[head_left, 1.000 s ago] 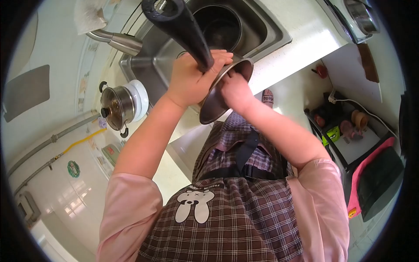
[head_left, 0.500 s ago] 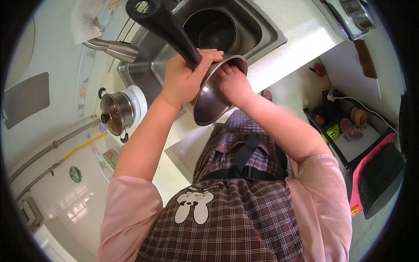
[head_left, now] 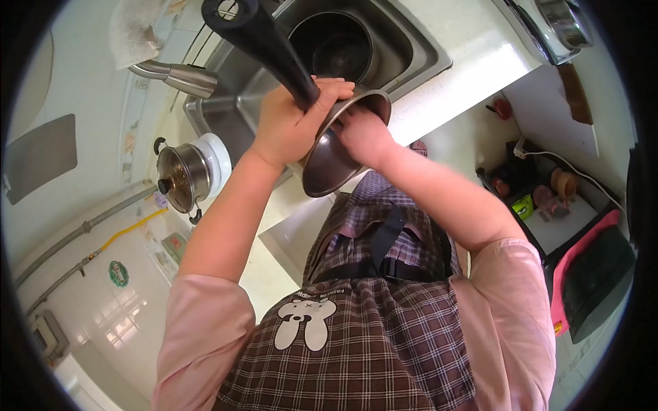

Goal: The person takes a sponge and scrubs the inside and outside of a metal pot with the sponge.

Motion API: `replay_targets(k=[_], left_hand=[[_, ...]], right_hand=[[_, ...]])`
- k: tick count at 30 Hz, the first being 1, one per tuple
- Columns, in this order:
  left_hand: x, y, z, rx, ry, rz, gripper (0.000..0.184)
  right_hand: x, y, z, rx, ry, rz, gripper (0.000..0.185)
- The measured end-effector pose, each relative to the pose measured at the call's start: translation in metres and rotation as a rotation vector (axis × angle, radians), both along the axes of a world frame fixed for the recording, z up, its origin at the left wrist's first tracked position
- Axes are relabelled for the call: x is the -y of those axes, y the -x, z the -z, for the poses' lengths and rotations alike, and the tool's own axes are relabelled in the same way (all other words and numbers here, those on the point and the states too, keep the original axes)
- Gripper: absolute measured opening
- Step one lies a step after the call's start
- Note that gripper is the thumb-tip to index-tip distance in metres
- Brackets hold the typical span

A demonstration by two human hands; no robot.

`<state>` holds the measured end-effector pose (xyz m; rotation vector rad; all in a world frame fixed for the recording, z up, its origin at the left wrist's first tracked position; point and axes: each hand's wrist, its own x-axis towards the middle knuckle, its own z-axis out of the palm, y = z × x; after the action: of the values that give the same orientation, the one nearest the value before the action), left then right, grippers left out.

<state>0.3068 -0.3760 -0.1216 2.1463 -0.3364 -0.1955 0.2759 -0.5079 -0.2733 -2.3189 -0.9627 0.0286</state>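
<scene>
A metal pan (head_left: 327,170) with a long black handle (head_left: 274,58) is tipped on its side over the front edge of the sink, its inside facing my right arm. My left hand (head_left: 286,130) grips it where the handle meets the pan, fingers reaching over the rim. Inside the pan, my right hand (head_left: 367,140) is curled against the inner wall. Its fingertips are in shadow, and a small bluish patch shows beside them, too unclear to name. A dark round pot (head_left: 332,44) sits in the sink basin behind the pan.
The steel sink (head_left: 428,58) has a faucet (head_left: 192,80) at its left. A lidded pot (head_left: 184,178) with black handles stands left of the sink. White countertop (head_left: 473,41) runs to the right, with a black-framed rack (head_left: 548,236) below holding small items.
My right hand has shifted slightly up and left inside the pan, its fingers now deeper in shadow. The pan has tilted a little; my left hand keeps its grip.
</scene>
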Motion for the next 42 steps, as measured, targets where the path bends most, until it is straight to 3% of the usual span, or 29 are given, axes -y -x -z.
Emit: replay_targets(k=[1,2,4,6,7,10,11,14,16,17,20,21,24,26,28,30,33,34,36,39,40,42], left_hand=[[-0.001,0.001,0.002,0.044,-0.019,0.033,0.031],[-0.004,0.002,0.002,0.078,-0.035,0.056,0.032],[-0.011,0.004,0.002,0.145,-0.072,0.111,0.033],[-0.016,0.005,0.005,0.147,-0.042,0.103,0.034],[-0.016,0.006,0.005,0.15,-0.027,0.091,0.034],[-0.017,0.007,0.005,0.154,-0.03,0.1,0.033],[-0.014,0.01,0.003,0.163,-0.04,0.112,0.033],[-0.008,0.018,-0.004,0.203,-0.129,0.148,0.028],[-0.008,0.021,-0.001,0.249,-0.131,0.142,0.022],[-0.011,0.02,-0.002,0.265,-0.128,0.153,0.023],[-0.017,0.023,0.0,0.243,-0.102,0.096,0.025],[-0.017,0.023,0.001,0.244,-0.114,0.109,0.024],[-0.012,0.027,0.001,0.243,-0.096,0.07,0.023],[-0.011,0.027,0.001,0.254,-0.083,0.064,0.022],[-0.01,0.024,0.001,0.258,-0.086,0.058,0.023],[-0.015,0.017,0.008,0.256,0.019,0.013,0.024],[-0.02,0.011,0.012,0.253,0.067,0.0,0.025],[-0.02,0.012,0.011,0.248,0.064,0.004,0.025],[-0.013,0.014,0.01,0.268,-0.011,0.005,0.025],[-0.011,0.017,0.009,0.26,-0.023,0.007,0.027],[-0.012,0.018,0.006,0.242,-0.035,0.014,0.029],[-0.014,0.019,0.003,0.226,-0.058,0.04,0.031]], right_hand=[[0.0,0.007,-0.002,0.05,0.034,-0.016,0.029],[-0.004,0.02,-0.006,-0.186,0.012,-0.065,0.029],[-0.016,0.046,-0.025,-0.624,-0.228,-0.164,0.034],[-0.015,0.059,-0.045,-0.716,-0.572,-0.249,0.04],[-0.006,0.062,-0.053,-0.66,-0.589,-0.246,0.041],[0.031,0.062,-0.038,-0.366,-0.103,-0.177,0.044],[0.038,0.056,-0.033,-0.159,-0.046,-0.147,0.044],[0.02,0.062,-0.046,-0.341,0.015,-0.117,0.047],[-0.002,0.075,-0.059,-0.603,-0.393,-0.242,0.049],[-0.003,0.08,-0.074,-0.597,-0.479,-0.211,0.052],[0.02,0.086,-0.038,-0.367,-0.26,-0.191,0.052],[0.033,0.074,-0.037,-0.225,-0.057,-0.163,0.06],[0.034,0.073,-0.029,-0.119,0.017,-0.101,0.055],[0.021,0.082,-0.041,-0.339,-0.08,-0.128,0.058],[0.004,0.09,-0.074,-0.6,-0.487,-0.188,0.062],[0.003,0.089,-0.093,-0.67,-0.62,-0.148,0.061],[0.02,0.092,-0.051,-0.388,-0.197,-0.205,0.061],[0.03,0.082,-0.042,-0.158,-0.023,-0.149,0.057],[0.04,0.068,-0.031,-0.031,0.096,-0.124,0.051],[0.029,0.067,-0.032,-0.066,0.085,-0.096,0.042],[0.022,0.069,-0.038,-0.19,-0.037,-0.105,0.034],[0.005,0.064,-0.056,-0.624,-0.352,-0.278,0.047]])
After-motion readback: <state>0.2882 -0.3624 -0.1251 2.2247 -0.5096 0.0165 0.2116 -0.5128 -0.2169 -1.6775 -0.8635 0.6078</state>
